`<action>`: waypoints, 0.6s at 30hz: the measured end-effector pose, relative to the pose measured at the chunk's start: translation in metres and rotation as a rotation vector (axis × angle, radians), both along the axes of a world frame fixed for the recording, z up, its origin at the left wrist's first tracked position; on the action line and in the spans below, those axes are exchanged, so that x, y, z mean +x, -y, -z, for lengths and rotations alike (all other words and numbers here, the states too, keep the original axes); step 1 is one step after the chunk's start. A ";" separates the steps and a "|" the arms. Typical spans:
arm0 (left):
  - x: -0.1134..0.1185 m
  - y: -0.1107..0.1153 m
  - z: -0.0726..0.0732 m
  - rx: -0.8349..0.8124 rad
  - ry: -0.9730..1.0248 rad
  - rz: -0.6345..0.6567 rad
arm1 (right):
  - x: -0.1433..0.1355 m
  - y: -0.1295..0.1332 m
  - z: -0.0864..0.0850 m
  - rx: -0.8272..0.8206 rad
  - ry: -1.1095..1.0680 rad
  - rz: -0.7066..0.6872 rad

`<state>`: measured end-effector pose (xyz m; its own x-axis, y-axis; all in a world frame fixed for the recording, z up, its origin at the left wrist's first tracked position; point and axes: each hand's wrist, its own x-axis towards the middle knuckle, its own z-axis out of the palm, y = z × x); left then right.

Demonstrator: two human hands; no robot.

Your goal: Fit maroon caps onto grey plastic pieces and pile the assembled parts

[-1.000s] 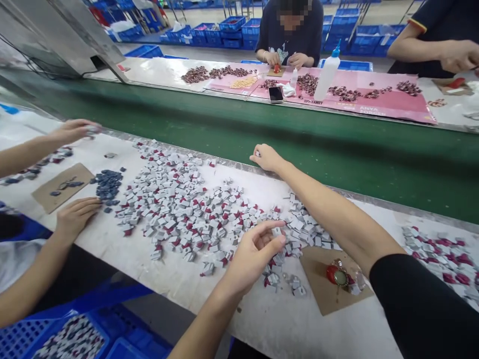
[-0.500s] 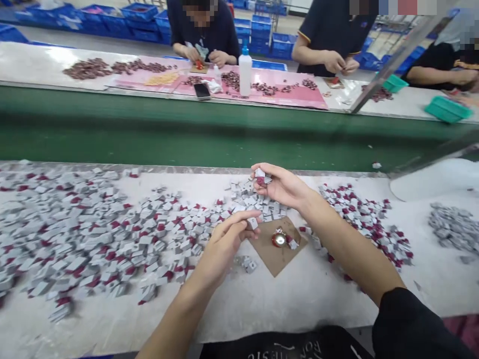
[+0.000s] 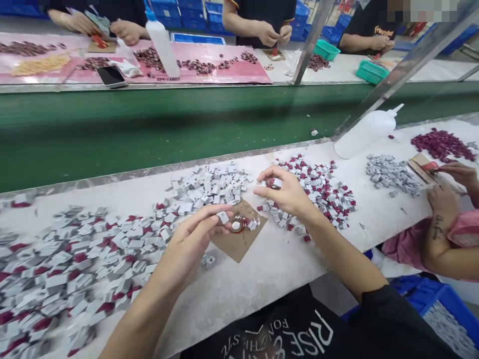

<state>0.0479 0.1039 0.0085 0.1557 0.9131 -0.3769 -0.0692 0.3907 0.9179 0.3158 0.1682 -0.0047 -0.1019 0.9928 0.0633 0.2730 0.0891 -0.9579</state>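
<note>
My left hand (image 3: pixel 196 232) pinches a small light-grey block (image 3: pixel 223 217) between thumb and fingers, beside a brown cardboard square (image 3: pixel 239 253). On the cardboard sit a small round shiny metal-topped container (image 3: pixel 236 226) with a red rim and a few grey and maroon bits. My right hand (image 3: pixel 286 193) is above the near side of a pile of grey-and-maroon pieces (image 3: pixel 325 192), thumb and forefinger apart. A pale piece shows inside its curl; whether it touches the fingers I cannot tell. Plain grey blocks (image 3: pixel 213 183) are heaped between and behind the hands.
Many grey and maroon pieces (image 3: pixel 108 254) spread across the left. A white squeeze bottle (image 3: pixel 364 133) lies tilted by a metal post at the back right. Another person's hands (image 3: pixel 449 189) work at the right, near grey pieces (image 3: pixel 392 174). Co-workers sit beyond the green belt (image 3: pixel 187 124).
The view has swung to the right. My right hand has moved rightward from the grey heap to the grey-and-maroon pile, its fingers parting. My left hand keeps its grey block.
</note>
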 end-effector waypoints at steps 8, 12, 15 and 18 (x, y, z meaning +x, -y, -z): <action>0.010 -0.003 -0.016 -0.017 0.025 0.003 | -0.047 -0.127 0.013 -0.019 0.179 0.032; 0.001 0.003 -0.016 -0.005 0.008 -0.080 | -0.119 -0.210 0.018 -0.058 0.344 -0.027; -0.008 0.007 -0.016 -0.006 -0.011 -0.169 | -0.162 -0.240 0.026 -0.045 0.379 -0.110; -0.018 0.008 -0.014 -0.032 -0.047 -0.216 | -0.191 -0.246 0.031 0.000 0.374 -0.218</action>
<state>0.0294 0.0962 0.0226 -0.0605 0.9109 -0.4082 -0.1118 0.4001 0.9096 0.1248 0.4141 -0.0353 -0.3248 0.9456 -0.0178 0.5763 0.1830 -0.7965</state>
